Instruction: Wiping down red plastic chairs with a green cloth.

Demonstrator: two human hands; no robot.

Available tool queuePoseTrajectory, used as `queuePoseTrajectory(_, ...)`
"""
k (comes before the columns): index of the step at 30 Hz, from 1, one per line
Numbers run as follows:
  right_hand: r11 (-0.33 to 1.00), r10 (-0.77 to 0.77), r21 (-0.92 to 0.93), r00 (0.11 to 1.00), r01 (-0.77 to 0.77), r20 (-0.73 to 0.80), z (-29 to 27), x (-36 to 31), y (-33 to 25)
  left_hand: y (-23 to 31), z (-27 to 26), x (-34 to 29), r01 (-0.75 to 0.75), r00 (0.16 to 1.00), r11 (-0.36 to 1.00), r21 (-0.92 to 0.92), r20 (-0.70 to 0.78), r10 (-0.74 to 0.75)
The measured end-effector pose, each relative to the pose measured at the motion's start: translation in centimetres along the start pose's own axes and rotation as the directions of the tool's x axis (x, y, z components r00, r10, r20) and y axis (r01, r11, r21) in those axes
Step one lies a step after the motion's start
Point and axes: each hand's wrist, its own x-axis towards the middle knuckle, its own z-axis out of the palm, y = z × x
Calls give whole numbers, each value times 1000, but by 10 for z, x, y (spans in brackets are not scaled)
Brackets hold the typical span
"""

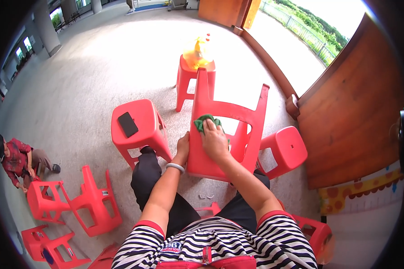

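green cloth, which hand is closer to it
Right. The right hand presses directly on the green cloth against the tipped red stool. The left hand grips the stool's left edge, below and apart from it.

red plastic stool (220, 134), green cloth (205, 122), black phone (127, 124), black-and-white striped shirt (220, 244)

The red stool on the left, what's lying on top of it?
A flat black phone-like slab lies on the red stool seat. Whatever is beneath the slab is covered.
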Motion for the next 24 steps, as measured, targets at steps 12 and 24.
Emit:
queuePoseTrajectory(12, 988, 9, 154, 1000, -6, -15, -4, -8, 17, 2, 11, -9, -20, 999, 991, 130, 52, 13)
queuePoseTrajectory(24, 956, -7, 287, 980, 66, -201, 8, 14, 8, 0, -6, 1, -72, 997, 954, 290, 28, 67)
